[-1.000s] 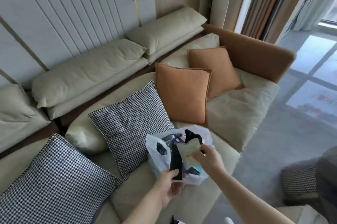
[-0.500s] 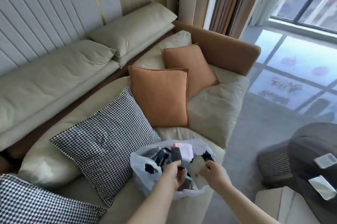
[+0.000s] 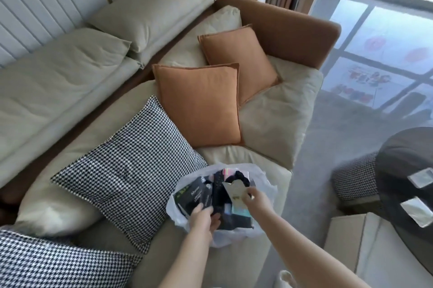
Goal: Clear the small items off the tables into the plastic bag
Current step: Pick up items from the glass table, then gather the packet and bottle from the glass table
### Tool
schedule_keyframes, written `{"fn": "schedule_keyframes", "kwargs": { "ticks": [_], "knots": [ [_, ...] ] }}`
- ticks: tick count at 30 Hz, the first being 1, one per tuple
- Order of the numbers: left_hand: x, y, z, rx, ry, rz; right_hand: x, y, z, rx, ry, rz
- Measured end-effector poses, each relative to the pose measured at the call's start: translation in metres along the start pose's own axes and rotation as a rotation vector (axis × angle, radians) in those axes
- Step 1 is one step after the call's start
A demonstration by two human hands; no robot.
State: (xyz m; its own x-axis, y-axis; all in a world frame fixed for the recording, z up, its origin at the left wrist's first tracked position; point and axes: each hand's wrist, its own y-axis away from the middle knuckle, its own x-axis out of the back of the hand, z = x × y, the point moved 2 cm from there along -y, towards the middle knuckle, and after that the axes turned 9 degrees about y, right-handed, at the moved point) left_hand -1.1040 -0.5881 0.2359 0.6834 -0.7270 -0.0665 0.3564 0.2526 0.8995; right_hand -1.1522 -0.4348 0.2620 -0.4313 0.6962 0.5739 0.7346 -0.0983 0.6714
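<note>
A white plastic bag (image 3: 266, 188) sits open on the front edge of the beige sofa seat, filled with several small items, among them a black box (image 3: 195, 195) and a dark scrunchie (image 3: 239, 176). My left hand (image 3: 203, 217) reaches into the bag's mouth and grips a long black remote-like item (image 3: 216, 192). My right hand (image 3: 254, 199) pinches a pale beige card-like packet (image 3: 235, 190) over the bag. On the dark round table (image 3: 398, 170) at the right lie two shiny silver packets (image 3: 416, 214).
Two orange cushions (image 3: 201, 102) and two houndstooth cushions (image 3: 126, 175) lie on the sofa (image 3: 276, 119) behind and left of the bag. A houndstooth stool (image 3: 356, 177) and a pale block (image 3: 365, 248) stand by the round table. Grey carpet runs toward the window.
The view has swung right and down, bringing the round table further in. My left hand has gone deeper into the bag with the black item; my right hand still holds the packet over it.
</note>
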Motion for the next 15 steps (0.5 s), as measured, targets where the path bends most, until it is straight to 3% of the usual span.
{"fn": "schedule_keyframes", "kwargs": {
  "ticks": [5,15],
  "knots": [
    [-0.001,0.008,0.000,-0.001,-0.084,-0.048,0.002,-0.003,0.012,-0.064,-0.031,-0.048],
    [-0.023,0.033,-0.003,-0.024,-0.199,-0.110,0.028,0.012,0.036,-0.004,0.091,-0.161]
  ]
}}
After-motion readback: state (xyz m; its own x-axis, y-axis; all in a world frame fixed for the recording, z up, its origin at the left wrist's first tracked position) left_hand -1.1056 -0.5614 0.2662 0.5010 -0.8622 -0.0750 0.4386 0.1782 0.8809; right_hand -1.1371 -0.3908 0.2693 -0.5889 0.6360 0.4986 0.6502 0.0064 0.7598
